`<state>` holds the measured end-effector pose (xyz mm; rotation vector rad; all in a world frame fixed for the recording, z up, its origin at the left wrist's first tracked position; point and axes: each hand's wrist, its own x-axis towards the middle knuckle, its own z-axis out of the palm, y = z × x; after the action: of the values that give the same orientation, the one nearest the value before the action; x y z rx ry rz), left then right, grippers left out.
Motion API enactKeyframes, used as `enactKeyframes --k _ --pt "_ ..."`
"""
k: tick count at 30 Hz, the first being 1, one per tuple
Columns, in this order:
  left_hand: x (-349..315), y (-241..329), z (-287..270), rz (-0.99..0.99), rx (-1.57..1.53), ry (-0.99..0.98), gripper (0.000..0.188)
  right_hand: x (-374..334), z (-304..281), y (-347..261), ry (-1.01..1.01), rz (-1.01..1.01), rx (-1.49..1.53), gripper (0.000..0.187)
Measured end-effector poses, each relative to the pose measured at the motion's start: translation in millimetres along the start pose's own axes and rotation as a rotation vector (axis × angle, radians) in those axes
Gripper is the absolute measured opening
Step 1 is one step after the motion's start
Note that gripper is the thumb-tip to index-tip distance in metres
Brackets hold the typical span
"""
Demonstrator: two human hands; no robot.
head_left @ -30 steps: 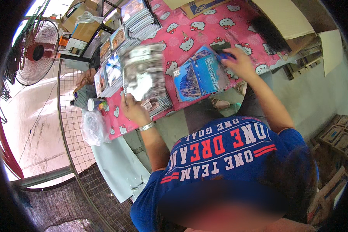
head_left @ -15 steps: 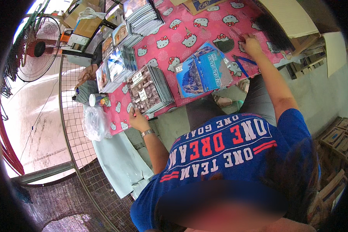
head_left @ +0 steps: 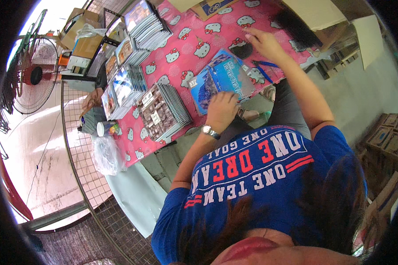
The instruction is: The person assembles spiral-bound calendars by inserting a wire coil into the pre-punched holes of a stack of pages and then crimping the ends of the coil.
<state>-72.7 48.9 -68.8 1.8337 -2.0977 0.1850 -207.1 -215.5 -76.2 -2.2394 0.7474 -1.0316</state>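
Observation:
My left hand (head_left: 223, 108), with a wristwatch at its wrist, lies over the near edge of a blue picture-covered notebook (head_left: 225, 77), fingers stretched out on the cover. Beyond the notebook, my right hand (head_left: 264, 44) hovers over or rests on the pink tablecloth, fingers drawn together; whether a small thing sits between them is hard to see. Between that hand and the notebook is a dark rounded piece (head_left: 241, 51). Blue-handled pliers (head_left: 265, 70) lie right of the notebook. Left of it stands a stack of spiral-bound notebooks with brown photo covers (head_left: 157, 112).
More notebook stacks (head_left: 124, 86) line the table's left side, up to a tall one (head_left: 148, 26) at the back. A white-lidded jar (head_left: 104, 128) and a clear plastic bag (head_left: 107, 154) are at the left corner. Black bristly material (head_left: 296, 28) lies far right, beside cardboard (head_left: 318, 13).
My left hand has moved right, from the brown notebook stack onto the blue notebook. My right hand has shifted slightly left and away from me. The whole view has shifted a little.

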Motion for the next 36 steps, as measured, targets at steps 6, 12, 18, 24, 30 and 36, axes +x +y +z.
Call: enactKeyframes --k 6,12,18,24,30,36 --pt "11 -15 4 0.074 -0.087 -0.107 0.029 -27 -16 -7 -0.141 0.118 0.104 0.031" --pt "35 -41 -34 -0.108 -0.411 -0.423 0.027 -45 -7 -38 -0.221 0.096 0.327 0.031" --pt "36 -46 -23 -0.105 -0.404 -0.512 0.026 -51 -4 -34 -0.300 0.169 0.379 0.029" --pt "32 -42 -17 -0.037 -0.328 -0.483 0.025 -59 -5 -27 -0.290 0.210 0.394 0.028" --pt "39 -42 -50 -0.047 -0.217 -0.005 0.021 -51 -16 -55 -0.251 -0.022 0.357 0.027" --pt "66 -47 -46 -0.063 -0.018 0.236 0.023 -37 -16 -87 -0.209 -0.161 0.175 0.026"
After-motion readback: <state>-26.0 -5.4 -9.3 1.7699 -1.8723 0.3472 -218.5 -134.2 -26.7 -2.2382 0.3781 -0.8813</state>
